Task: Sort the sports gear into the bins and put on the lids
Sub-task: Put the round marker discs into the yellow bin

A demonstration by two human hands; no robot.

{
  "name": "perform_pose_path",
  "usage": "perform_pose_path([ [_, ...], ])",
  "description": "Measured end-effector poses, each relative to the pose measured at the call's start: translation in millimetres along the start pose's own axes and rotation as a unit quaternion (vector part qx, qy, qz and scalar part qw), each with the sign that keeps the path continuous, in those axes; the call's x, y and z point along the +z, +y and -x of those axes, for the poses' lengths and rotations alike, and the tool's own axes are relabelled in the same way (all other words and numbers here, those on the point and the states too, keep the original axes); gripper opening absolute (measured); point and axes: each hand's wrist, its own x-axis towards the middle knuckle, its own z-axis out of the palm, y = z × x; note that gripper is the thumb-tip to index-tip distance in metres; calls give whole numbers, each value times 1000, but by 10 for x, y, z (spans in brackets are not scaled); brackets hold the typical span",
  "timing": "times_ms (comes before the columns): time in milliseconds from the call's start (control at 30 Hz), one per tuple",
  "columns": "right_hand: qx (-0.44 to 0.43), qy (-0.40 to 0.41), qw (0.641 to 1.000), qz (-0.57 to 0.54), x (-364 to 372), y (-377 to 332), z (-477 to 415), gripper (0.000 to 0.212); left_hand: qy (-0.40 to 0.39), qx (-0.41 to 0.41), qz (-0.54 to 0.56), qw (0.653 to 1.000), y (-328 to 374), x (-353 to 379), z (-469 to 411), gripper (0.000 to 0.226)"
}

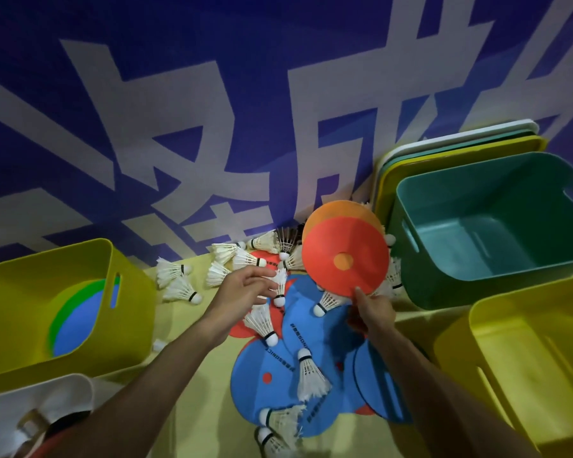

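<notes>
My right hand (374, 310) pinches the lower edge of a red disc (344, 259) and holds it upright, with an orange disc (338, 211) stacked behind it. My left hand (245, 289) hovers over the pile, its fingertips on the feathers of a white shuttlecock (280, 289). Several blue discs (315, 332) lie on the yellow surface with several shuttlecocks (308, 371) scattered over them. More shuttlecocks (179, 279) lie toward the left.
A yellow bin (40, 365) at left holds green and blue discs. An empty green bin (417, 289) stands at right, an empty yellow bin (457, 352) in front of it. Stacked lids (460, 142) lean behind the green bin. A white bin (47, 391) sits at bottom left. A blue wall rises behind.
</notes>
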Motion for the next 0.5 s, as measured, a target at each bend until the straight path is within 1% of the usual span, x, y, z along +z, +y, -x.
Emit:
perform_pose_path([
  [67, -8, 40, 999, 11, 14, -50, 23, 36, 7, -2, -7, 1000, 7, 7, -50, 18],
  [200, -13, 49, 998, -30, 3, -149, 58, 24, 16, -13, -10, 1000, 22, 61, -183, 18],
  [267, -48, 60, 997, -25, -15, -175, 46, 25, 20, -23, -6, 1000, 30, 105, -255, 18],
  [400, -76, 105, 991, 9, -76, -60, -182, 35, 24, -50, 2, 998, -2, 202, -433, 19],
  [433, -67, 105, 992, 16, -89, -15, -250, 35, 25, -56, 2, 998, -22, 224, -480, 19],
  [500, -64, 107, 991, 44, -155, -124, -93, 32, 23, -63, 1, 998, -71, 272, -591, 19],
])
